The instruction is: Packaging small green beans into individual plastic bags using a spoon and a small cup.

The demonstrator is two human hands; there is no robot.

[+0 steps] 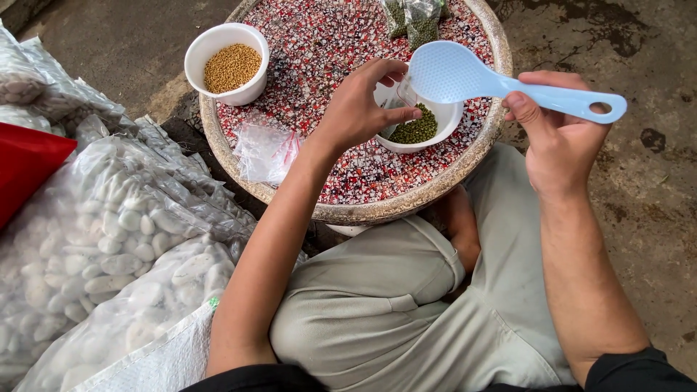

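Holding pale blue scoop [465,76] in right hand [555,138], grip closed on handle. Left hand [359,109] pinches small clear bag [406,91] over white bowl of green beans [417,131] on mosaic surface [327,43]. Scoop looks empty; bag seems unfilled.

Pale blue rice paddle [501,83], its broad end finely dimpled. White bowl [428,123] near the round tray's [348,207] right edge, filled with dark green beans [416,132]; a second white bowl [226,62] at the left edge, filled with golden-tan seeds [231,67]. Tray surface speckled red, white and black, rim a worn beige. Clear small bags [265,149] with red strips near the front-left edge; clear packets of green beans [414,18] at the far edge. White pebbles [109,232] in clear plastic, a red patch [25,167] beside them. Grey-green trousers [406,305], black sleeves [632,374].
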